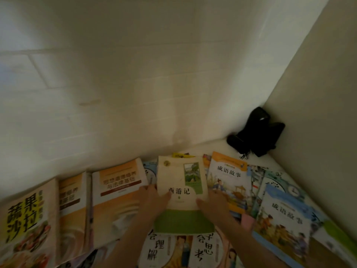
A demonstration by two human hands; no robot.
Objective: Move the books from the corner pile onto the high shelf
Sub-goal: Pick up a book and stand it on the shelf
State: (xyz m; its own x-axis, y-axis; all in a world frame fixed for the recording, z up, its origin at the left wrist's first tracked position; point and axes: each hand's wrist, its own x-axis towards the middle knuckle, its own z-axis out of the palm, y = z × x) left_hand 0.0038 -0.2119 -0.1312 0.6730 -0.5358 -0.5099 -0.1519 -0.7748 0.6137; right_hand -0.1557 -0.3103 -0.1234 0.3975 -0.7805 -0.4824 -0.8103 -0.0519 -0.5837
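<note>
So, far left lay salad cookbook (pixel 25 219), then two orange textbooks (pixel 116 194) flat against wall. Left hand (pixel 152 200) gripped left edge of cream-and-green book (pixel 181 192), thumb curled over cover; right hand (pixel 210 205) pinched right edge same way. Book sat mid-spread, on top of others. Right of it, idiom storybooks (pixel 229 182), black gadget (pixel 257 132) tucked in corner. Looked like pickup step, nothing shelved yet. Next move probably needed clean lift without dragging neighbours, then reach up; shelf wasn't visible.

A dim corner of a home: plain white tiled walls (pixel 116 74) meet over a white surface (pixel 218 146) strewn with colourful children's storybooks (pixel 229 182) and textbooks.
</note>
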